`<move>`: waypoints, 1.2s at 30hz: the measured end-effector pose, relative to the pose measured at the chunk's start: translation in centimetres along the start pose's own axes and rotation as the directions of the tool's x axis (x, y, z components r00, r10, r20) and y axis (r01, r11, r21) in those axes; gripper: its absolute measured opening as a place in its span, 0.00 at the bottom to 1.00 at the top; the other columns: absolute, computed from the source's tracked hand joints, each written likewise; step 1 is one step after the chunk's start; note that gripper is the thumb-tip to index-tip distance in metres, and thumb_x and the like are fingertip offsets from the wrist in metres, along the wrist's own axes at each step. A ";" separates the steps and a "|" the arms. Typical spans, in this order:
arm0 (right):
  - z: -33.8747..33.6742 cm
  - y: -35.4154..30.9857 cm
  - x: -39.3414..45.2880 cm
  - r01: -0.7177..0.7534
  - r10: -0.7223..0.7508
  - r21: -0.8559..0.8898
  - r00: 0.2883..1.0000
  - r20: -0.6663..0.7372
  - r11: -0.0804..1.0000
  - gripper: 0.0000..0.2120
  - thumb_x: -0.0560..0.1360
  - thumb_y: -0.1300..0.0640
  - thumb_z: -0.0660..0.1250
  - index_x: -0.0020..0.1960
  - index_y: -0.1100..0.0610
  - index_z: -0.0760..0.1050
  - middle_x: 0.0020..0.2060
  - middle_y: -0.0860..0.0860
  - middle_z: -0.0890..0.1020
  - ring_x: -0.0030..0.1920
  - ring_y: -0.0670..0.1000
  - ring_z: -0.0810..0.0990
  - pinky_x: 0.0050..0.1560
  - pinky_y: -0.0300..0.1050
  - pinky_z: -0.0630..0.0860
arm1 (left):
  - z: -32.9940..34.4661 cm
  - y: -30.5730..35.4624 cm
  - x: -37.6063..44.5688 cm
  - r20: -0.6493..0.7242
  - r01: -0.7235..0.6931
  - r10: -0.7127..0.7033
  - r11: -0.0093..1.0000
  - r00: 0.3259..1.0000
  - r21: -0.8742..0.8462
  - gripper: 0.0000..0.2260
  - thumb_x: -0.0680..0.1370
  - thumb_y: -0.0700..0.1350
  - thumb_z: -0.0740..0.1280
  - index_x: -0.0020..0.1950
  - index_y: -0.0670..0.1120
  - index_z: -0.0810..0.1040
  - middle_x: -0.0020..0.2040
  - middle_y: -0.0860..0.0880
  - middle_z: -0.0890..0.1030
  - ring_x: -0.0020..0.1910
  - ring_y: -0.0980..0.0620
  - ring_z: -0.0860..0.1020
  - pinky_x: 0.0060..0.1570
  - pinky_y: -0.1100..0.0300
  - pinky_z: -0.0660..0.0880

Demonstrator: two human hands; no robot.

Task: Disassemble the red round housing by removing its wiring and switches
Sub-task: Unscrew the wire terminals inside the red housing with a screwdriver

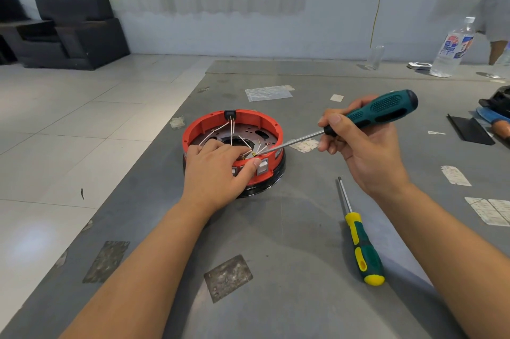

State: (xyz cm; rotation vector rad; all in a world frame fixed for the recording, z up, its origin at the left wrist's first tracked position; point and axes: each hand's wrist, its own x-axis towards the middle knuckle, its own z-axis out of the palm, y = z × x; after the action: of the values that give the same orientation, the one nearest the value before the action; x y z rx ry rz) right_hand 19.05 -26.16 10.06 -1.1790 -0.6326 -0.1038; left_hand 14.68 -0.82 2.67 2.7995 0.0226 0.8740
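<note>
Head view. The red round housing (234,128) sits on a black base ring on the grey table (289,228), near the table's left edge. White wires (218,131) run from a black connector (230,113) on its far rim across the metal plate inside. The left hand (218,170) rests over the near rim, fingers curled into the interior and thumb pressed against the outer wall beside a grey rocker switch (262,167). The right hand (361,145) grips a teal-and-black screwdriver (380,112), fingers wrapped round the handle; its shaft slants down to a small terminal just inside the near rim. A yellow-and-green screwdriver (361,244) lies on the table by the right forearm. A plastic bottle (455,48) stands at the far right.
</note>
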 end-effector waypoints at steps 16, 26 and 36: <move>-0.2 1.5 0.2 -0.047 0.061 0.100 0.988 -0.141 0.994 0.09 0.79 0.63 0.68 0.45 0.52 0.71 0.42 0.59 0.84 0.28 0.56 0.78 0.28 0.42 0.72 | -0.6 0.0 -0.2 0.047 0.030 -0.029 0.999 0.998 -0.031 0.30 0.76 0.71 0.53 0.65 0.57 0.82 0.55 0.56 0.85 0.58 0.50 0.73 0.57 0.50 0.61; 0.7 1.6 0.7 -0.105 0.114 0.074 0.986 -0.124 0.992 0.08 0.82 0.58 0.66 0.46 0.54 0.70 0.46 0.60 0.85 0.29 0.55 0.78 0.28 0.41 0.70 | -1.1 -2.1 -1.1 0.022 -0.083 0.089 0.980 0.996 -0.179 0.23 0.76 0.64 0.66 0.65 0.53 0.79 0.60 0.54 0.80 0.67 0.52 0.72 0.73 0.52 0.58; -0.1 1.1 2.8 -0.261 0.254 -0.032 0.956 -0.144 0.965 0.10 0.82 0.49 0.66 0.50 0.54 0.69 0.52 0.59 0.86 0.33 0.50 0.67 0.34 0.42 0.61 | -1.6 -3.1 -0.7 0.169 -0.047 0.076 0.984 0.983 -0.172 0.32 0.73 0.72 0.59 0.71 0.56 0.77 0.63 0.56 0.79 0.67 0.53 0.71 0.68 0.53 0.60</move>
State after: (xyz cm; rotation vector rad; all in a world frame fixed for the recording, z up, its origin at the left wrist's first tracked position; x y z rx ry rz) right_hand 21.86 -25.15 10.58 -1.2812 -0.3513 0.0193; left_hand 13.32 2.48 2.91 2.7189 -0.1578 0.6084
